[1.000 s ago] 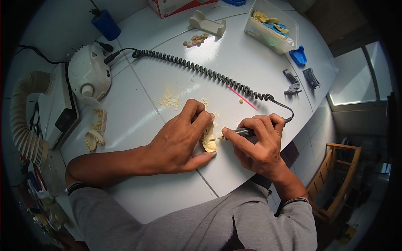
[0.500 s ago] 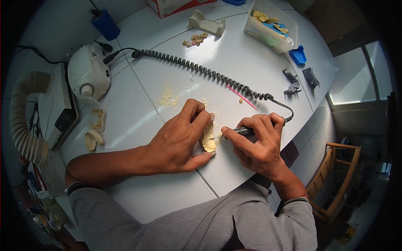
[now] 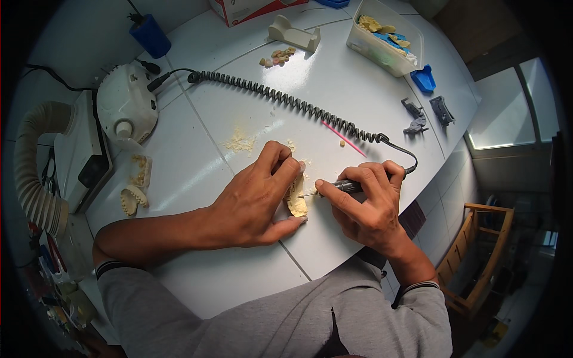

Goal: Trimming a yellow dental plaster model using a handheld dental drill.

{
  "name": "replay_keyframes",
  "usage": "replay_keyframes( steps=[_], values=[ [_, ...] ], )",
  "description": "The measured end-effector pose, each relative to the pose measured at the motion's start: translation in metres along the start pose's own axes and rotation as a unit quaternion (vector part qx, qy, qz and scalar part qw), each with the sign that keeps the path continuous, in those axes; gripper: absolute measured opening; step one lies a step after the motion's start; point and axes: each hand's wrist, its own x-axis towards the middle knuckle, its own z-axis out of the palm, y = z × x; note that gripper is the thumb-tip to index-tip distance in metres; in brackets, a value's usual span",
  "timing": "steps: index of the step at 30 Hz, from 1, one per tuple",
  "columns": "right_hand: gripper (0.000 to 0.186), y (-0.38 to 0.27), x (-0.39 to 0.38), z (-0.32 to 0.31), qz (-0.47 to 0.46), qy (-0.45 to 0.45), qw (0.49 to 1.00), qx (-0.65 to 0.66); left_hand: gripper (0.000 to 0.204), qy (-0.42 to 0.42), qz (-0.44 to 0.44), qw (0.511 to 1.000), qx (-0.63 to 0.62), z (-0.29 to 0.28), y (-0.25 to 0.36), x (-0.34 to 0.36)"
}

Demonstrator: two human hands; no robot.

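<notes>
My left hand [image 3: 255, 200] grips a pale yellow plaster dental model [image 3: 296, 204] against the white tiled tabletop, thumb at its near end and fingers at its far end. In my right hand [image 3: 371, 206] is a dark rotary handpiece [image 3: 348, 187], held like a pen. Its thin metal bur [image 3: 310, 195] points left and meets the model's right side. From the handpiece a black coiled cord [image 3: 280, 100] runs to a white control unit [image 3: 125, 104] at the left. Yellow plaster crumbs [image 3: 239, 142] lie beyond my left hand. My fingers hide part of the model.
A pink stick [image 3: 344, 139] lies beyond my right hand. At left are a dental cast [image 3: 132, 200] and a ribbed hose [image 3: 36, 161]. Farther back are a cream stand [image 3: 295, 37], small tooth-like pieces [image 3: 279, 57] and a plastic tub [image 3: 382, 51]. Grey articulator-like parts [image 3: 442, 111] lie at right.
Both hands keep nearly the same places and grips. The bur stays at the model's right side, with only very slight shifts visible.
</notes>
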Motion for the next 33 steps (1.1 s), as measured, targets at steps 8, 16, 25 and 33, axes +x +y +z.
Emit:
replay_keyframes(
  steps=[8,16,25,33],
  values=[
    [0.043,-0.0009,0.0006,-0.0014,-0.003,0.001,1.000,0.002,0.078,-0.003,-0.004,1.000,0.003,-0.0004,0.0010,-0.0010],
    [0.044,-0.0005,0.0010,-0.0005,-0.001,0.000,1.000,0.002,0.079,-0.005,0.000,1.000,0.003,0.0006,-0.0006,-0.0006],
    [0.040,-0.0011,0.0017,-0.0010,0.009,0.000,1.000,0.005,0.077,-0.012,-0.010,1.000,-0.001,-0.0033,0.0030,0.0002],
    [0.041,-0.0008,0.0020,-0.0009,0.005,-0.002,1.000,0.012,0.078,-0.003,0.001,1.000,0.012,-0.0005,0.0003,-0.0006]
  ],
)
